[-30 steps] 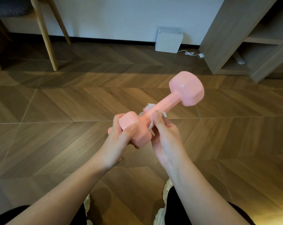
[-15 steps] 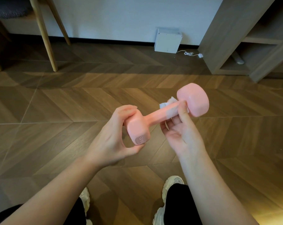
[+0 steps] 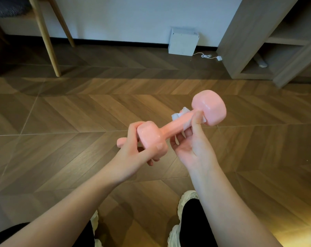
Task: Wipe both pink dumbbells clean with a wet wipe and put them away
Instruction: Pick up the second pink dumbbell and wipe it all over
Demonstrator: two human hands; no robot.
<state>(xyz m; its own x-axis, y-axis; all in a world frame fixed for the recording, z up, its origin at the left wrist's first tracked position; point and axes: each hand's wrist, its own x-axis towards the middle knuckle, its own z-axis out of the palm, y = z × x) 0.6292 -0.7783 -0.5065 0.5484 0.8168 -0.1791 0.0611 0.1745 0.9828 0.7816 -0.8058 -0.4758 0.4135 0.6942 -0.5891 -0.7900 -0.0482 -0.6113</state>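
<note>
Left hand [image 3: 140,154] curls round one head of a glossy pink dumbbell [image 3: 170,128]; right hand [image 3: 192,145] pinches a white wet wipe [image 3: 176,115] on its handle. Wiping seems midway; putting away not yet done.

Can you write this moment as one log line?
step: wipe handle | left hand: grips near head of glossy pink dumbbell | right hand: holds white wet wipe round handle, close to far head

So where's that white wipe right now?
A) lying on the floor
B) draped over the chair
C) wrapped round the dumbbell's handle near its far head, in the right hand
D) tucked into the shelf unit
C: the wet wipe shows white around the handle of the pink dumbbell, pinched there by the right hand.
</note>
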